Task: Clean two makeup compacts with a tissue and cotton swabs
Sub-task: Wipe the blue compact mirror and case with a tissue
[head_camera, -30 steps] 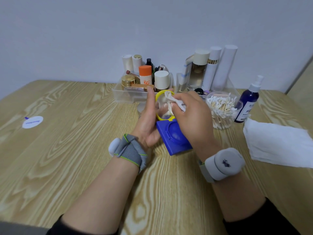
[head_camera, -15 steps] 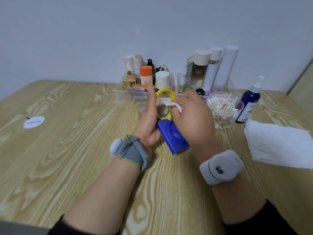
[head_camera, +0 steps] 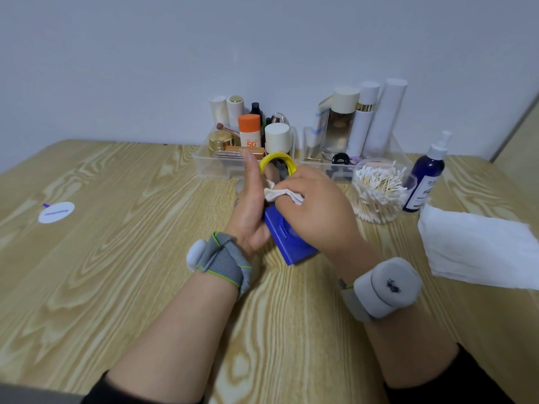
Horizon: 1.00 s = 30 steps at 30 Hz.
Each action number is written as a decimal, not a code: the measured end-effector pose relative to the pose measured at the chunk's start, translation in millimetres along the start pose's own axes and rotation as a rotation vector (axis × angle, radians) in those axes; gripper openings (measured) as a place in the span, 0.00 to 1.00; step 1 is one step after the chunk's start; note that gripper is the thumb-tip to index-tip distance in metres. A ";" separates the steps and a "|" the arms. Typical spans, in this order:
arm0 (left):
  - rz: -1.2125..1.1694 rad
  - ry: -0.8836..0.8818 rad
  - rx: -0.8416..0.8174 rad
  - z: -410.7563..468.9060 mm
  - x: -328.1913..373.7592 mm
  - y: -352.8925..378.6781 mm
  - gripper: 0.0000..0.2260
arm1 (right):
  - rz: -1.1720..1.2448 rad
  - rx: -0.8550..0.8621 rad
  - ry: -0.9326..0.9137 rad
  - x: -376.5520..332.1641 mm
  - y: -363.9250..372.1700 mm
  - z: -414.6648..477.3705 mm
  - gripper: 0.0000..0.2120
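Over the wooden table (head_camera: 116, 272), the left hand (head_camera: 249, 205) grips the blue compact (head_camera: 287, 243) while the right hand (head_camera: 315, 211) pinches a tissue (head_camera: 281, 195).

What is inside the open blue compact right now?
A crumpled tissue, pinched by the right hand, sits between the blue compact and its yellow ring. The left hand grips the side. Both hands cover the inner faces, so the contents cannot be seen.

Compact (head_camera: 288, 243) interior hidden behind right hand (head_camera: 315, 211); spray bottle (head_camera: 426, 177) label illegible.
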<state>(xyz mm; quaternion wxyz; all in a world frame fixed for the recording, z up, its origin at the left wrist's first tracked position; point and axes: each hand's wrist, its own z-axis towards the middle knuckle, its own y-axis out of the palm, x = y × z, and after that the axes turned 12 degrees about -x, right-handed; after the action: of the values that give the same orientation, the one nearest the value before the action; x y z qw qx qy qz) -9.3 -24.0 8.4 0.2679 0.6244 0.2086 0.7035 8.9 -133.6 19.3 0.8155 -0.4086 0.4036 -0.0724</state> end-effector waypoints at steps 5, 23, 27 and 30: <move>-0.114 -0.004 0.049 3.6 -1.0 -7.2 0.43 | 0.110 0.209 0.127 2.5 -6.0 2.7 0.09; -0.380 0.044 0.168 0.1 10.0 -11.0 0.42 | 0.150 0.086 0.363 17.7 4.7 7.3 0.14; -0.390 -0.011 0.094 -2.4 10.0 -5.6 0.35 | 0.192 0.108 0.393 22.3 5.0 8.8 0.15; -0.355 -0.091 -0.028 -7.2 10.9 -0.6 0.37 | 0.199 0.129 0.399 25.3 2.9 8.7 0.15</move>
<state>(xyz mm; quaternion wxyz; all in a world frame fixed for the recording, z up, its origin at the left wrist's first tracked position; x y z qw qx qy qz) -17.2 -16.4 15.4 0.4056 0.6052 0.2933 0.6190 31.3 -137.8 5.0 0.7470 -0.2913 0.5897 -0.0969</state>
